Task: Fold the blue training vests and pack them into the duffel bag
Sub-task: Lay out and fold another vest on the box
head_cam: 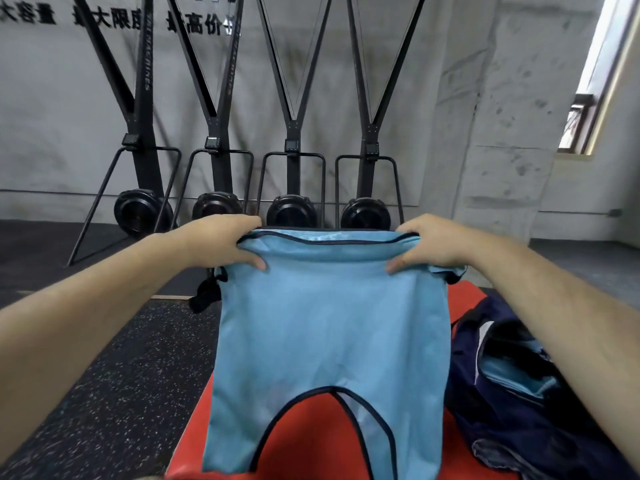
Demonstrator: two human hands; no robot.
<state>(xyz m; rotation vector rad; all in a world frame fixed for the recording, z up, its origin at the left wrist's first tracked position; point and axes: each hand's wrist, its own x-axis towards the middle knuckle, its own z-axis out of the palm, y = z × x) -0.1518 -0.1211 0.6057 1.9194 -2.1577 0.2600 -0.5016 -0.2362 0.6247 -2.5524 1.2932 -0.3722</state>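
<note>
Both hands are gripping the blue vest [329, 323] at its upper edge, one at each corner. Left hand [221, 244]: fingers [242, 221] are curling over the far side of the hem and the thumb is pressing on the near face, so the cloth is being pinched between them. Right hand [426, 245] is mirroring that, thumb on the near side and the other fingers wrapping behind. Both are closed on the fabric.

The vest is hanging flat between the hands, stretched across its width and facing the camera. The held edge is sagging a little in the middle. The lower end is dropping over the red surface [464, 299]; can't tell if it is touching it.

The vest is showing as light blue, fine-mesh-looking cloth with dark navy piping. The piping is running along the top edge and around an arched cut-out at the bottom, which is splitting the lower end into two strap-like legs. A few soft creases are running down the panel.

The navy duffel bag [519, 427] is lying open on the surface just right of the vest, under the right forearm, with more light blue fabric [509, 375] sitting inside.
</note>
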